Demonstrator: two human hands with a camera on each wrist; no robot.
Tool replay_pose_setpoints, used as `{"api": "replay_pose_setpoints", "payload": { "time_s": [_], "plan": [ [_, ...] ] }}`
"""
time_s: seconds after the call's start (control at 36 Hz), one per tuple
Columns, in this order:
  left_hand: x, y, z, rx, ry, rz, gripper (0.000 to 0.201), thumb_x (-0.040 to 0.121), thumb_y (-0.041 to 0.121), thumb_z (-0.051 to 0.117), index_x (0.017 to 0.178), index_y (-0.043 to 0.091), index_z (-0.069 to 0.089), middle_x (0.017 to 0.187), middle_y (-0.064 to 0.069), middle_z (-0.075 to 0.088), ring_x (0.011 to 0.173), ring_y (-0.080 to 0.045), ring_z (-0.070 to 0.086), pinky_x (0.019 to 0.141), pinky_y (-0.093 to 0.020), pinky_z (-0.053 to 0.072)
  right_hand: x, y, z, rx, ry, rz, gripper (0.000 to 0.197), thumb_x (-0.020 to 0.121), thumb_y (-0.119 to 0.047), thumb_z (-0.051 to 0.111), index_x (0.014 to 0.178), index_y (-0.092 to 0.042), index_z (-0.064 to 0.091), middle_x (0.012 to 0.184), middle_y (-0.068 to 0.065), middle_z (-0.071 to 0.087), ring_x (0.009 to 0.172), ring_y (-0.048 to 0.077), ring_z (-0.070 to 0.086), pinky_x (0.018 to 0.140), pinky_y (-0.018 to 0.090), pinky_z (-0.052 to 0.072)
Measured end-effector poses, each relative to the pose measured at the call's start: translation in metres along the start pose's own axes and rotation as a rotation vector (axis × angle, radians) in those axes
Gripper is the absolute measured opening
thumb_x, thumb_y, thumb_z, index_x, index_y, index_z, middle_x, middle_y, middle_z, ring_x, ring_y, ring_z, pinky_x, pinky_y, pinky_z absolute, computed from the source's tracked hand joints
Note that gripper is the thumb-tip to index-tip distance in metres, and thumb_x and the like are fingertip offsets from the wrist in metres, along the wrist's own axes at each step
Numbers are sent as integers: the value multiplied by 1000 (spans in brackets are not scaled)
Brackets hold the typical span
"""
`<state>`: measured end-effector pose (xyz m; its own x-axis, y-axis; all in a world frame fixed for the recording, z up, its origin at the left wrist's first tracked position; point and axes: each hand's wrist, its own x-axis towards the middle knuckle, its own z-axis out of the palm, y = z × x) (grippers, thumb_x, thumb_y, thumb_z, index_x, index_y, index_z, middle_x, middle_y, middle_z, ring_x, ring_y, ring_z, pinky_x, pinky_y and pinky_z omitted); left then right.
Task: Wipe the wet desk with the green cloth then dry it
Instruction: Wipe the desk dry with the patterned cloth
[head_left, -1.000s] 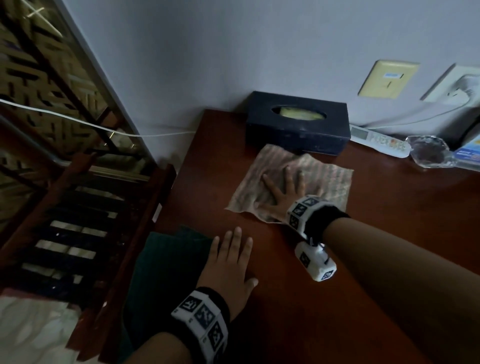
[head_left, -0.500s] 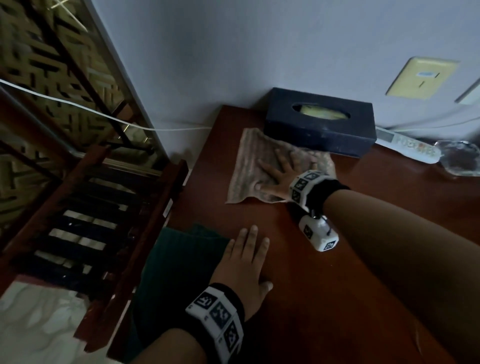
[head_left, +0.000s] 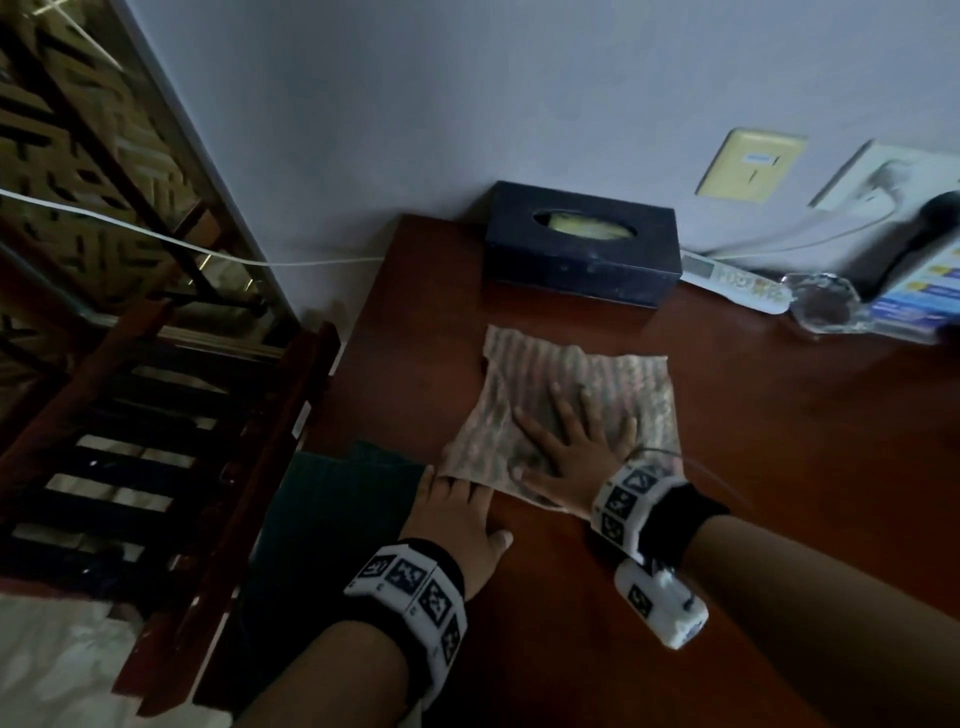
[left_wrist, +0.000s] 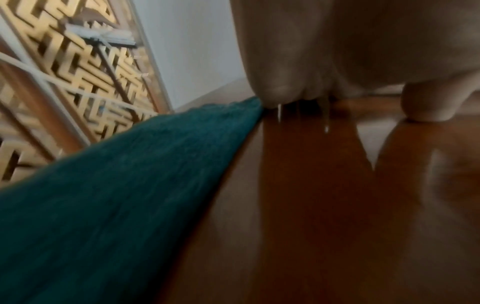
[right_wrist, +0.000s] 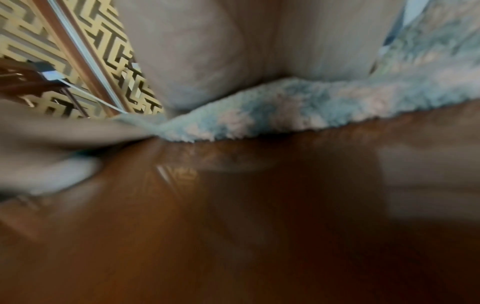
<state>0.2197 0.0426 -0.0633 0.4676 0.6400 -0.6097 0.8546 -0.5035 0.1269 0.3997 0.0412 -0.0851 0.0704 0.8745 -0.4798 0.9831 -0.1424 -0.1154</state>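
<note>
A pale striped cloth (head_left: 566, 384) lies spread on the brown desk (head_left: 779, 447), in front of the tissue box. My right hand (head_left: 571, 441) presses flat on it with fingers spread; the cloth's fluffy edge (right_wrist: 272, 115) shows under my palm in the right wrist view. The dark green cloth (head_left: 332, 519) hangs over the desk's left edge. My left hand (head_left: 457, 509) rests flat on the desk beside the green cloth (left_wrist: 116, 195), fingertips touching the pale cloth's near corner.
A dark tissue box (head_left: 582, 249) stands at the back against the wall. Right of it lie a white remote (head_left: 737, 280), a glass dish (head_left: 826, 312) and a phone. A wooden rack (head_left: 171, 467) stands left of the desk.
My right hand slid the pale cloth to the back left by the box, then drew it back toward me. Its near corner now meets my left hand, which stayed put.
</note>
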Motion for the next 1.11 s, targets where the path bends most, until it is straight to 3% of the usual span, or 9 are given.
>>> {"api": "replay_pose_setpoints", "payload": {
  "time_s": [0.11, 0.22, 0.36, 0.44, 0.58, 0.69, 0.78, 0.92, 1.11],
  "plan": [
    [3, 4, 5, -52, 43, -37, 79, 97, 52, 32, 147, 23, -21, 151, -3, -34, 141, -24, -28, 118, -40, -8, -32, 0, 19, -42, -3, -8, 64, 59, -79, -6, 114, -67, -36, 138, -12, -48, 134, 24, -39, 99, 69, -19],
    [2, 5, 0, -40, 58, -12, 74, 98, 47, 30, 149, 21, -18, 154, -7, -27, 144, -27, -18, 118, -42, -1, -57, 3, 34, -28, -23, -34, 58, 61, -78, -7, 105, -69, -43, 133, -8, -54, 129, 21, -45, 95, 66, -26],
    [-10, 10, -40, -236, 327, -1, 43, 98, 22, 40, 140, 19, 33, 145, -4, 34, 131, -22, 35, 108, -34, 31, -64, 5, 25, 15, -61, -93, 67, 76, -74, 16, 129, -65, -24, 142, -12, -45, 131, 19, -42, 98, 67, -23],
    [-13, 28, -49, -230, 498, 61, 43, 95, 17, 45, 137, 21, 37, 137, 2, 42, 123, -17, 41, 105, -31, 35, -67, 12, 13, 130, 56, -81, 67, 92, -50, 39, 146, -49, 0, 155, -10, -22, 143, 16, -21, 110, 62, -10],
    [-4, 70, -37, -53, 391, 199, 55, 101, 22, 31, 151, 19, 10, 158, -1, 12, 144, -19, 11, 117, -38, 3, -69, 41, 4, 239, 200, 122, 60, 96, -29, 40, 151, -27, 14, 159, 4, 2, 146, 23, -2, 117, 46, 3],
    [20, 83, -12, -42, 261, 216, 60, 101, 35, 27, 152, 22, -2, 158, -1, -16, 146, -19, -9, 116, -38, -3, -72, 62, 21, 184, 89, 208, 73, 81, -64, 4, 144, -37, -24, 153, 1, -31, 139, 19, -33, 116, 46, -6],
    [38, 77, 0, -18, 237, 215, 64, 99, 50, 20, 149, 30, -14, 146, 6, -34, 142, -19, -23, 115, -41, -10, -71, 69, 36, 166, 176, 168, 63, 75, -67, -13, 127, -49, -42, 151, 4, -32, 133, 12, -39, 115, 43, -9],
    [51, 60, -6, 63, 202, 233, 92, 45, 74, -44, 130, 38, -38, 140, 7, -45, 135, -18, -34, 106, -40, -23, -73, 66, 29, 169, 70, 179, 61, 58, -76, -25, 106, -53, -55, 140, 1, -49, 131, 20, -43, 106, 36, -23],
    [59, 51, -19, -6, 147, 127, 107, 34, 87, -34, 130, 40, -36, 144, 6, -41, 137, -15, -32, 115, -39, -14, -72, 65, 24, 175, 4, 208, 68, 60, -63, -20, 120, -43, -45, 137, -4, -50, 132, 20, -40, 110, 39, -19]
  ]
}}
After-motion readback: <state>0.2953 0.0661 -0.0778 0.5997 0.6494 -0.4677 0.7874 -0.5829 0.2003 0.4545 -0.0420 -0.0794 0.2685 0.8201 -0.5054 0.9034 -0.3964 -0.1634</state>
